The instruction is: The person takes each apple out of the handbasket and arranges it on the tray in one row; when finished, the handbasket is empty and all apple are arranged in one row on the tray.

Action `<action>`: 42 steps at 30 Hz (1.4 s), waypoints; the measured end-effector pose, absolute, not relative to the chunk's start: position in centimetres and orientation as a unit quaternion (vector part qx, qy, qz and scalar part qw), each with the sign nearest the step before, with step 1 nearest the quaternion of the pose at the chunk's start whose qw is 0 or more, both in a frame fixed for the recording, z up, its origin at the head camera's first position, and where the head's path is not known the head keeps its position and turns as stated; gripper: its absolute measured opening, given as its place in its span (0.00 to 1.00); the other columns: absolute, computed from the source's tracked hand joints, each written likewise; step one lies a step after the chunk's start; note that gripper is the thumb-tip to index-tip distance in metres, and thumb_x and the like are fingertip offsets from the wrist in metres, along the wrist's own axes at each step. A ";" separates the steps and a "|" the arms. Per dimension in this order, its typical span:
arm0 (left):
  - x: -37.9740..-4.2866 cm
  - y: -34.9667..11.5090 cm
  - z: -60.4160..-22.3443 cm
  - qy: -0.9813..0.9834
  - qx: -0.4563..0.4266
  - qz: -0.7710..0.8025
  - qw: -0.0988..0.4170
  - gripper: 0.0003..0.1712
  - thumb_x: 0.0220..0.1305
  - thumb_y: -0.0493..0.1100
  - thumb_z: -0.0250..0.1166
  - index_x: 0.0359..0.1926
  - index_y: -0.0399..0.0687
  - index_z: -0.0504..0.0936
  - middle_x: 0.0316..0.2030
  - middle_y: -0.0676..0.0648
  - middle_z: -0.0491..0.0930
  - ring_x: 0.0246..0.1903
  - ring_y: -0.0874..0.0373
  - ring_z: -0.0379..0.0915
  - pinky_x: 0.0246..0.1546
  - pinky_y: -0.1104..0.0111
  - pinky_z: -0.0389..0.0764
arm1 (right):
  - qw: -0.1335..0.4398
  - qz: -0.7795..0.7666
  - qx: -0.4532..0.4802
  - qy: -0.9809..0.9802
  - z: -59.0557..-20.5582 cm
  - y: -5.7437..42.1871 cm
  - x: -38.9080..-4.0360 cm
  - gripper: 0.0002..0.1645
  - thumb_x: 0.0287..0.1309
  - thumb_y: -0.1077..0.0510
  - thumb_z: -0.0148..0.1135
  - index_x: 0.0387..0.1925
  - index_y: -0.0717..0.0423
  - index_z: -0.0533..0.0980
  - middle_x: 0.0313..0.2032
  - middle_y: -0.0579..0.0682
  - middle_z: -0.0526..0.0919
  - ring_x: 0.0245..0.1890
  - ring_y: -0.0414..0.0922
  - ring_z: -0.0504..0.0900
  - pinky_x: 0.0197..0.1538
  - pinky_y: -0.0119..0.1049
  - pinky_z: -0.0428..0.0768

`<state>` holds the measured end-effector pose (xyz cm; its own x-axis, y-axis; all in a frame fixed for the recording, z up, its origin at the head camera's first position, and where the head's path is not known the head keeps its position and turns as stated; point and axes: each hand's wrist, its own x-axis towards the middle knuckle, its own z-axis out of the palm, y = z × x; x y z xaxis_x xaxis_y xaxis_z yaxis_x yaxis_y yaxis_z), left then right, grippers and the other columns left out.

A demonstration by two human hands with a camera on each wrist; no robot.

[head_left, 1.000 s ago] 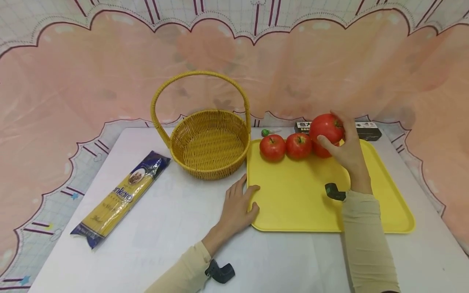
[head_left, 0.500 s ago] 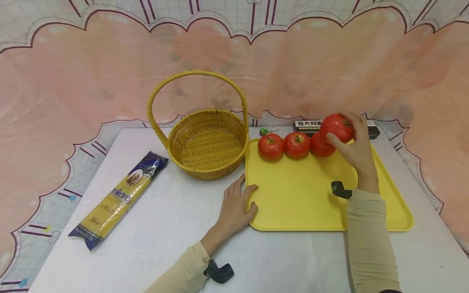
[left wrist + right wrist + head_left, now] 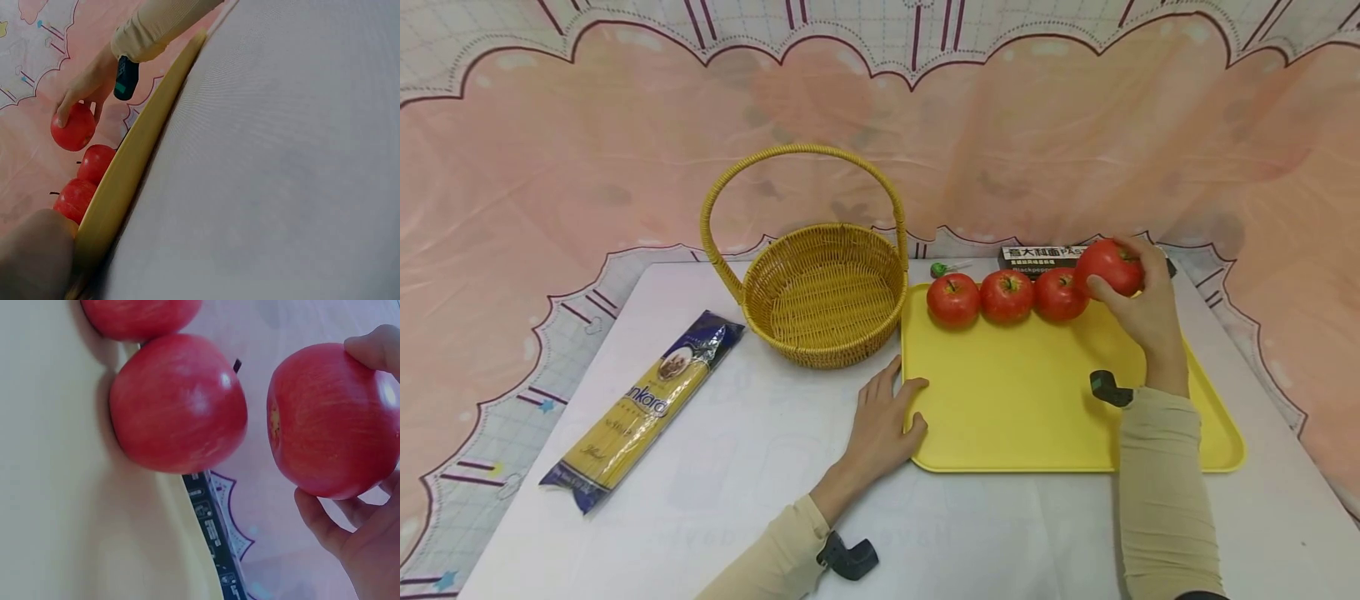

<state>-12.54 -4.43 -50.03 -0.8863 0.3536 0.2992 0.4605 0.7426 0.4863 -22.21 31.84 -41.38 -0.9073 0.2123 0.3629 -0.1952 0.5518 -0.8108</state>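
My right hand grips a red apple between thumb and fingers, raised over the far right part of the yellow tray. In the right wrist view that held apple shows its blossom end, apart from the apple beside it. Three more apples stand in a row along the tray's far rim: a left one, a middle one and a right one. At the tray's left edge rests my left hand, fingers spread and relaxed, thumb and forefinger over the rim.
Left of the tray stands a yellow wicker basket with a tall arched handle. A pack of spaghetti lies farther left. Behind the tray are a black pasta box and a small green-headed item. A patterned curtain hangs behind.
My right hand has carried its apple to the right and slightly lower, uncovering the third apple in the row. My left hand has stayed at the tray's edge.
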 end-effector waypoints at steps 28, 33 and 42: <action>-12.6 -4.5 -50.2 -0.927 -0.222 -0.284 0.101 0.24 0.55 0.44 0.55 0.55 0.55 0.74 0.69 0.37 0.57 0.67 0.43 0.55 0.62 0.49 0.57 | 0.213 0.445 -0.053 -0.868 -43.5 33.6 -23.1 0.34 0.53 0.57 0.64 0.63 0.47 0.67 0.59 0.43 0.60 0.60 0.48 0.61 0.64 0.45 0.62; -12.6 -4.6 -50.2 -0.929 -0.220 -0.282 0.100 0.24 0.55 0.44 0.55 0.55 0.54 0.74 0.68 0.36 0.57 0.67 0.43 0.55 0.63 0.49 0.57 | 0.188 0.450 -0.058 -0.871 -44.0 33.8 -23.3 0.35 0.55 0.57 0.62 0.65 0.49 0.65 0.65 0.56 0.56 0.65 0.56 0.59 0.66 0.54 0.60; -12.6 -4.5 -50.1 -0.929 -0.219 -0.286 0.088 0.25 0.55 0.44 0.54 0.56 0.55 0.74 0.69 0.38 0.56 0.67 0.43 0.54 0.63 0.50 0.57 | 0.171 0.442 -0.058 -0.879 -44.9 34.6 -23.4 0.36 0.57 0.55 0.61 0.67 0.51 0.63 0.67 0.62 0.53 0.66 0.63 0.57 0.66 0.60 0.58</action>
<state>-12.63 -4.47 -50.09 -0.8888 0.3559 0.2886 0.4566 0.7404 0.4932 -23.44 34.57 -44.92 -0.9347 0.2535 0.2491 -0.0488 0.6028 -0.7964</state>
